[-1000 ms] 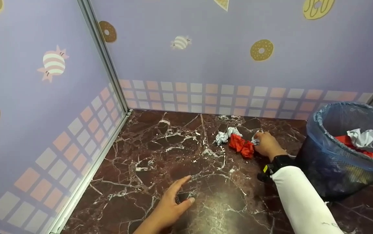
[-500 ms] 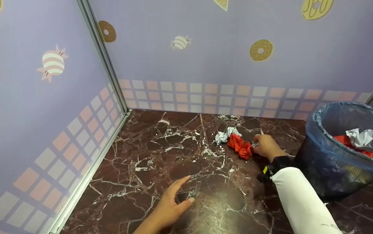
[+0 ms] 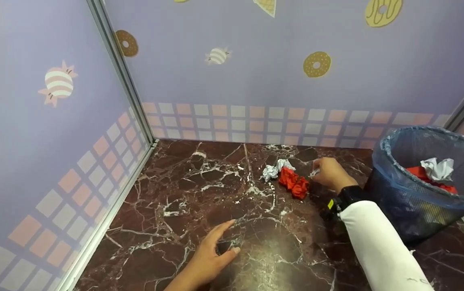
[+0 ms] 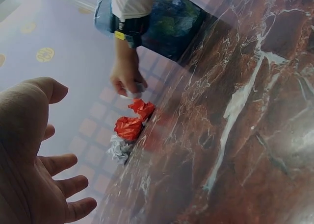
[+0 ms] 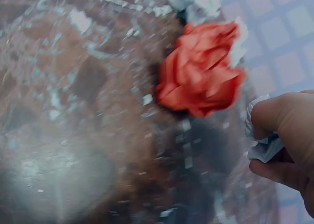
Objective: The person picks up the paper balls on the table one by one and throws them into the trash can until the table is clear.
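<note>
Dark red marble (image 3: 199, 190) with white veining is stretching out beneath both hands, boxed in by lilac walls printed with doughnuts and sweets. On it, the right hand (image 3: 328, 173) is pinching a small white paper ball (image 5: 262, 144) between thumb and curled fingers; the wad is showing only as a sliver past the knuckles, so it is sitting shallow in the grip and could be slipping out if the hand swings quickly. The left hand (image 3: 211, 256) is lying loose and empty on the stone nearer the person, fingers spread and relaxed.

Just beside the right hand, two red crumpled papers (image 3: 293, 182) are lying touching each other, with another white crumpled paper (image 3: 271, 171) at their far end. A careless sweep of the wrist or the white sleeve (image 3: 381, 250) could be knocking these light scraps across the slick surface, farther from reach.

To the right, a dark mesh bin (image 3: 426, 182) lined with a blue bag is standing, already holding red and white scraps; its loose liner rim could be catching a tossed ball, and a bump from the forearm could be tipping it.
</note>
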`<state>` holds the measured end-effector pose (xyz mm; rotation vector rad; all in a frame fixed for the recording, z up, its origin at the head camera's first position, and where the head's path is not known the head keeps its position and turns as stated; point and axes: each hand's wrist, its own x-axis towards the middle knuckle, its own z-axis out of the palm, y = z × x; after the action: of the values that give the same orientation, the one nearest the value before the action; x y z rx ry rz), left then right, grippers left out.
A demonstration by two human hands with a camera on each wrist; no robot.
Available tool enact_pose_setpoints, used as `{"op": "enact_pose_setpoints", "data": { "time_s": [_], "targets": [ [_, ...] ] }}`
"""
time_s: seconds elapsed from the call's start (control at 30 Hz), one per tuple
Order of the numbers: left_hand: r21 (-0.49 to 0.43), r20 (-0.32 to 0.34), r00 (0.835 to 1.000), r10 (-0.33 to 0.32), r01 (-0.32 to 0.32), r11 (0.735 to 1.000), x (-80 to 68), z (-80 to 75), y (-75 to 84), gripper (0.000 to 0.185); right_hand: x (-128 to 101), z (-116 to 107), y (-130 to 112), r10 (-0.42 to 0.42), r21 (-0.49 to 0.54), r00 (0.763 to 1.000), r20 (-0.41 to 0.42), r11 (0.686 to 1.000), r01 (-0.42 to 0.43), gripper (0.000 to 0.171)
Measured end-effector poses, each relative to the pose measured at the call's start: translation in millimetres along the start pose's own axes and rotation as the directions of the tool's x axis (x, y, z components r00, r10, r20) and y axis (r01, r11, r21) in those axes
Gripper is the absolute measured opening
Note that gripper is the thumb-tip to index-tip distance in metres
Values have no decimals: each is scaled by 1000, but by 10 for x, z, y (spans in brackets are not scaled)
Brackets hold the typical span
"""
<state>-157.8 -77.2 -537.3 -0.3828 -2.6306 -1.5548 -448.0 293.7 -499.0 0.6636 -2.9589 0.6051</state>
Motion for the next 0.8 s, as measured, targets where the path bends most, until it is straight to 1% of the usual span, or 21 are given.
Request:
{"op": "enact_pose_setpoints", "data": {
  "time_s": [0.1, 0.17, 0.33, 0.4, 0.47, 0.53, 0.63, 0.8],
  "targets": [
    [15, 0, 1000, -5, 5, 1000, 18, -31, 44, 69, 57, -178, -157, -13, -11, 1000, 11, 1000, 13, 11],
    [21, 7, 1000, -11, 11, 1000, 42, -46, 83, 69, 77, -307, -278, 2, 2, 1000, 26, 1000, -2, 12],
    [55, 16, 1000, -5, 5, 999, 110, -46, 209, 69, 107, -634, -557, 12, 4, 1000, 10, 1000, -12, 16],
    [67, 17, 1000, 8, -9, 998, 137, -32, 261, 70, 117, -779, -667, -14, -18, 1000, -15, 1000, 14, 15],
    [73, 26, 1000, 13, -15, 997, 167, -12, 314, 71, 111, -943, -790, -30, -25, 999, -24, 999, 29, 13],
    [70, 41, 999, 19, -22, 997, 202, 15, 367, 71, 87, -1127, -914, -37, -20, 999, -20, 999, 36, 13],
    [70, 67, 997, 24, -29, 997, 254, 67, 450, 71, 26, -1424, -1071, -69, -29, 997, -38, 997, 68, 14],
    [82, 99, 994, 47, -56, 995, 334, 208, 577, 72, -129, -1896, -1199, -157, -108, 984, -85, 983, 148, 14]
  ]
}}
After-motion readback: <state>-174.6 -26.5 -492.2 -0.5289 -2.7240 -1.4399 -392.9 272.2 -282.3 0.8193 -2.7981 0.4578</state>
